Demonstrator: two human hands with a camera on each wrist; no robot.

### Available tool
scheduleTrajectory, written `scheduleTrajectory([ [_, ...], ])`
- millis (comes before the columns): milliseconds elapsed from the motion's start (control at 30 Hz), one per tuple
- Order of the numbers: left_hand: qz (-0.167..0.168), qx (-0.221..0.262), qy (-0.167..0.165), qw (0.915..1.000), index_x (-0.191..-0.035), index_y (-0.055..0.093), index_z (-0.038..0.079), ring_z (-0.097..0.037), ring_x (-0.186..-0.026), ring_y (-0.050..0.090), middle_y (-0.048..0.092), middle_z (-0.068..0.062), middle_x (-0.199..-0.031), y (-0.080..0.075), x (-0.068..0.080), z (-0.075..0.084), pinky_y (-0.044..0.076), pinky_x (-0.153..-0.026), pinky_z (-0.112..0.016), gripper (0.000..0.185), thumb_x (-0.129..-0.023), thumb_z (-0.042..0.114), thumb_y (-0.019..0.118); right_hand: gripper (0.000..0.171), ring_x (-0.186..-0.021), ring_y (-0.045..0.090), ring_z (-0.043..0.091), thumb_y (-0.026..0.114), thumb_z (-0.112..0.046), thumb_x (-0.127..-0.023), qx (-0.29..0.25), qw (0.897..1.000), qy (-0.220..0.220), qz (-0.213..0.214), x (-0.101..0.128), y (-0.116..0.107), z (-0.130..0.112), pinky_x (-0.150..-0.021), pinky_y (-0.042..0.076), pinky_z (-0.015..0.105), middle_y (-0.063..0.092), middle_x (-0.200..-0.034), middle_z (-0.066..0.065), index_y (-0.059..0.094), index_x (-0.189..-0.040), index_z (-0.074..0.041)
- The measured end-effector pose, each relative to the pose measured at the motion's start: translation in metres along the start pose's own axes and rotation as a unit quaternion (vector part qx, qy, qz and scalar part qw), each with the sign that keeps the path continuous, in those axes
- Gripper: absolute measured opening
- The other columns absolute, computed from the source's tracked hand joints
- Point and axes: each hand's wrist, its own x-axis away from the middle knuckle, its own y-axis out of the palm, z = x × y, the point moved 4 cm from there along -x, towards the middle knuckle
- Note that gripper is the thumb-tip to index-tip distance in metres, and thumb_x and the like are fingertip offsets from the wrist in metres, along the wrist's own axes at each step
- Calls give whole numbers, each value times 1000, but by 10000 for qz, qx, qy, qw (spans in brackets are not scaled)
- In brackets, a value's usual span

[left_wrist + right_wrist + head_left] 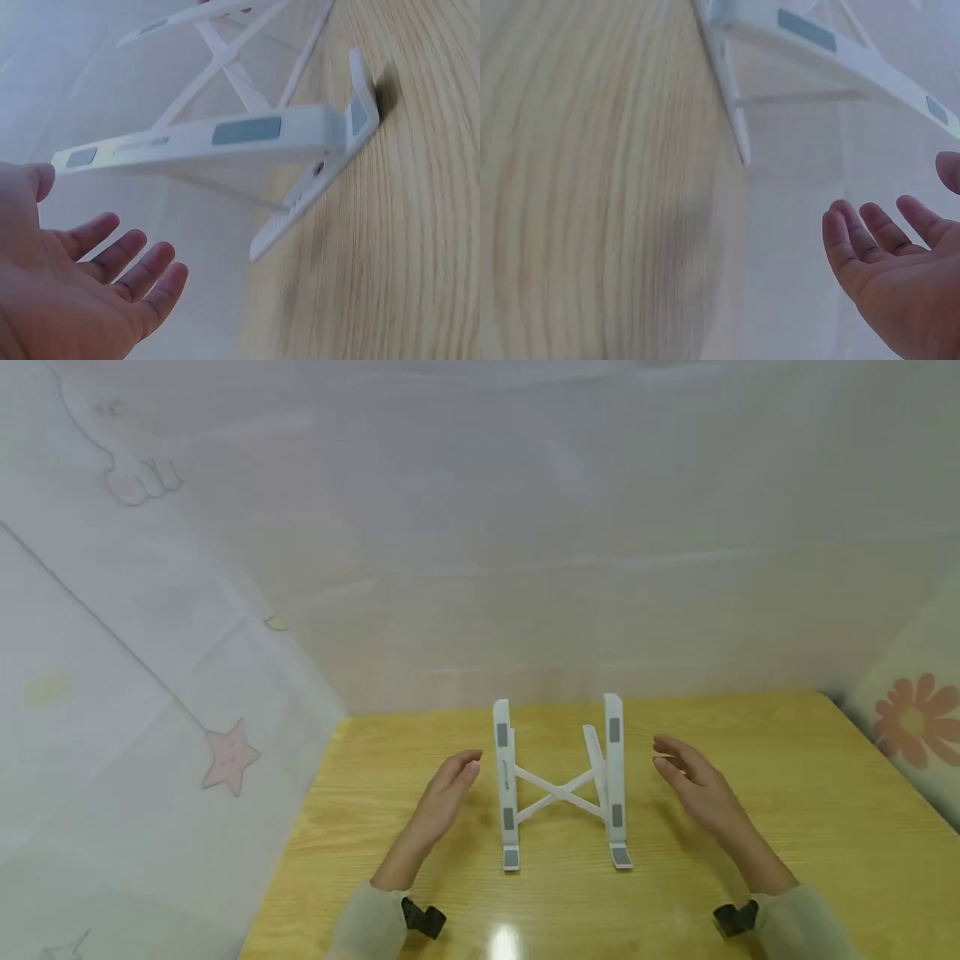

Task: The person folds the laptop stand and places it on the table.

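Where the wooden counter [750,827] is widest, a white folding laptop stand [560,785] is set unfolded at its middle. Left hand [442,797] and right hand [693,785] are held flat-fingered just beside its rails, touching nothing. Both rails are best pressed evenly, pinch points at the cross-brace avoided.

The stand [561,785] looks like smooth white plastic with grey matt pads, on a glossy wood-grain table [787,793].
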Motion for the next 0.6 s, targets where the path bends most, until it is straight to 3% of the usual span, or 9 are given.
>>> scheduleTrajectory([
  [133,340,242,-4,9991,-141,55,14,-26,-123,54,57,-6,-139,9,-3,3,47,-102,-48,42,-105,37,56,49,-116,62,15,47,-29,-109,-968,9952,-72,-115,0,7,-2,-93,56,26,52,-139,15,39,-154,-9],
  [333,550,487,95,9973,-138,55,11,-22,-109,56,61,-9,-129,17,-8,6,51,-89,-35,37,-103,23,61,49,-112,63,21,50,-27,-108,-1703,9851,-29,-249,-6,16,-6,-91,57,27,54,-132,18,41,-151,-5],
  [467,354,861,69,9956,-139,54,15,-24,-108,56,59,-11,-127,20,-11,5,56,-90,-42,37,-104,22,60,49,-111,63,25,52,-26,-108,-1954,9804,91,-242,-9,21,-8,-91,58,29,53,-131,24,41,-150,-3],
  [600,184,1253,-132,9919,-141,53,16,-32,-111,56,56,-13,-127,23,-11,1,57,-91,-51,38,-104,19,60,50,-107,64,19,53,-22,-107,-2091,9774,116,-278,-11,26,-12,-90,58,29,55,-126,19,40,-149,2],
])
